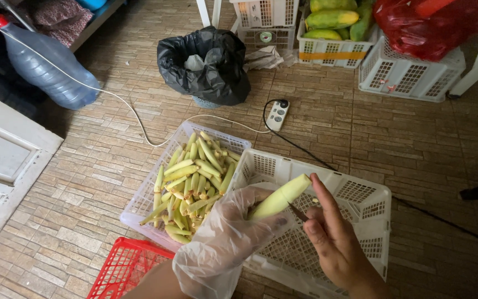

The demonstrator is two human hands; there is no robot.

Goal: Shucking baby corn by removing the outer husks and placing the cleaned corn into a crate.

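My left hand (225, 235), in a thin clear plastic glove, grips a pale yellow-green peeled stalk (283, 196) that points up and to the right. My bare right hand (330, 238) is closed around a small knife (297, 212), its dark blade touching the stalk's lower side. Both hands hover over a white plastic basket (360, 194). Just left of it, a pale pink basket (145, 196) holds several similar yellow-green stalks (195, 180).
A red basket (125, 271) lies at the bottom left. A black-bagged bin (208, 63), a white power strip (278, 114) with cables and a large water bottle (45, 63) stand farther off. White crates (405, 75) with green-yellow fruit and a red bag sit at the top right.
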